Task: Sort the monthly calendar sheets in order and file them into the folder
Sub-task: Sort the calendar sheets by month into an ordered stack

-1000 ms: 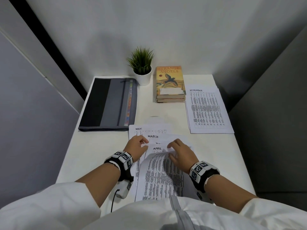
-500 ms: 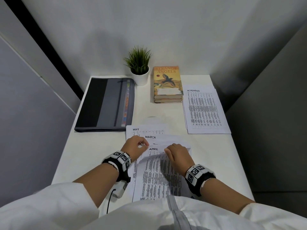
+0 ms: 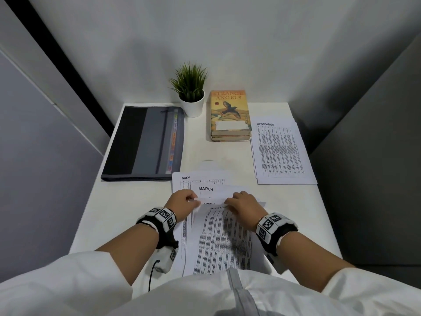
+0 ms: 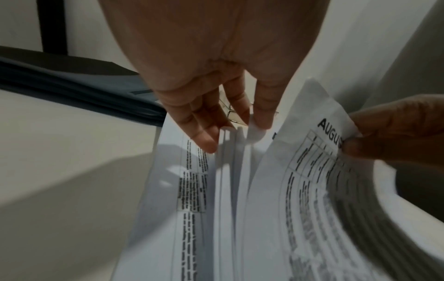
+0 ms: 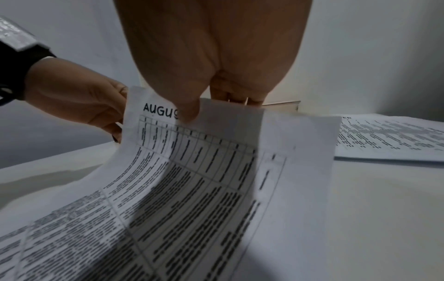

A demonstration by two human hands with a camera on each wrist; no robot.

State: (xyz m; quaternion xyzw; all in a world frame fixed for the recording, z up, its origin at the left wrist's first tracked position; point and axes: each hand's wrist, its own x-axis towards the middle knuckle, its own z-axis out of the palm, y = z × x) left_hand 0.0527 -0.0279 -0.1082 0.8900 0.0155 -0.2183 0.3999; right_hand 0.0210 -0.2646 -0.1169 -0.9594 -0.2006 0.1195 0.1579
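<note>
A fanned stack of calendar sheets (image 3: 205,185) lies at the table's near middle, with the MAY and MARCH headings showing. On top is the AUGUST sheet (image 3: 221,238), its far edge lifted and bowed (image 5: 204,180). My right hand (image 3: 230,205) pinches that edge, thumb over the heading (image 5: 190,112). My left hand (image 3: 193,200) pinches the upper left corners of the sheets underneath (image 4: 235,129). The dark grey folder (image 3: 145,142) lies shut at the back left, coloured tabs along its right side.
A second pile of sheets headed NOVEMBER (image 3: 282,153) lies at the right. Two stacked books (image 3: 230,115) and a small potted plant (image 3: 191,94) stand at the back against the wall. Grey partition walls close in both sides of the white table (image 3: 127,201).
The right hand has drawn the top sheet's far edge up over the APRIL heading, so AUGUST now reads on it. The left hand stays at the stack's corner.
</note>
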